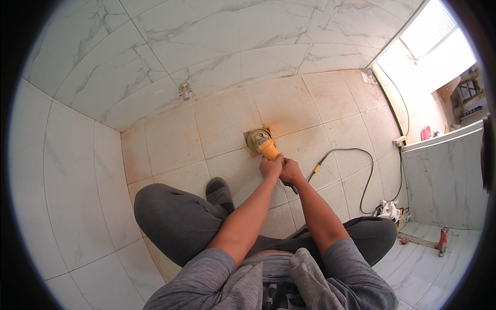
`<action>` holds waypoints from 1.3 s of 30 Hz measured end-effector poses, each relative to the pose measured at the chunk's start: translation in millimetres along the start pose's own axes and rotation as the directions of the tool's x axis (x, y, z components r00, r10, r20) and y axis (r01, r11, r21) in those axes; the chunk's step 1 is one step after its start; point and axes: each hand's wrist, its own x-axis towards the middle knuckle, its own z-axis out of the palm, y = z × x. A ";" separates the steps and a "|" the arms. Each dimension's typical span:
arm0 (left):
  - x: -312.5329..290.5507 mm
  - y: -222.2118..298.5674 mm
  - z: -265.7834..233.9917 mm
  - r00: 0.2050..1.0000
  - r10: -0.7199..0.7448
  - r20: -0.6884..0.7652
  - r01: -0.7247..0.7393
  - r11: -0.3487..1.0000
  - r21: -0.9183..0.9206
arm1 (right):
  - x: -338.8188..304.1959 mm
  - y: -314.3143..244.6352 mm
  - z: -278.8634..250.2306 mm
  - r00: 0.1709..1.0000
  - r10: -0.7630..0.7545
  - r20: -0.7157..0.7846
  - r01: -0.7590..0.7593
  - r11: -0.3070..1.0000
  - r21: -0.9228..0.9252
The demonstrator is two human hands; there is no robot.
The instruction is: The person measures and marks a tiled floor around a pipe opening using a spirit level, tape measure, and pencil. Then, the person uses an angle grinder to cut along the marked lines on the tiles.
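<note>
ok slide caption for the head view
Left hand and right hand grip a yellow angle grinder over the tiled floor.

The angle grinder [269, 150] has a yellow-orange body and a metallic grey head. Its power cord [356, 149] is dark grey to black, broken by a bright yellow band [316, 168]. Floor tiles [173, 147] are pale beige with darker joint lines, smudged rusty orange in patches. Wall tiles [191, 31] are white, marbled with irregular grey veins; the tiled partition [439, 181] repeats that veining. The wall tap [185, 92] is silvery. The trousers [168, 219] are charcoal, the slipper [218, 191] dark grey, the T-shirt [191, 284] mid-grey. The plastic bag [390, 211] is mostly white. A pipe fitting [444, 238] shows 2 colours: red-orange and silver.
</note>
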 end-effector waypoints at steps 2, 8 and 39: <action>-0.5 1.8 -0.5 1.000 0.003 0.001 -0.003 1.000 -0.001 | 0.4 0.2 -0.2 1.000 0.008 0.000 -0.008 1.000 0.008; -2.0 4.6 -0.5 1.000 0.002 0.015 -0.002 1.000 0.005 | -0.6 1.6 -0.9 1.000 0.005 -0.008 -0.005 1.000 0.017; 3.2 -3.8 3.8 0.999 0.037 0.006 -0.037 0.998 0.043 | 1.6 8.5 6.6 1.000 0.003 -0.030 -0.002 0.999 0.049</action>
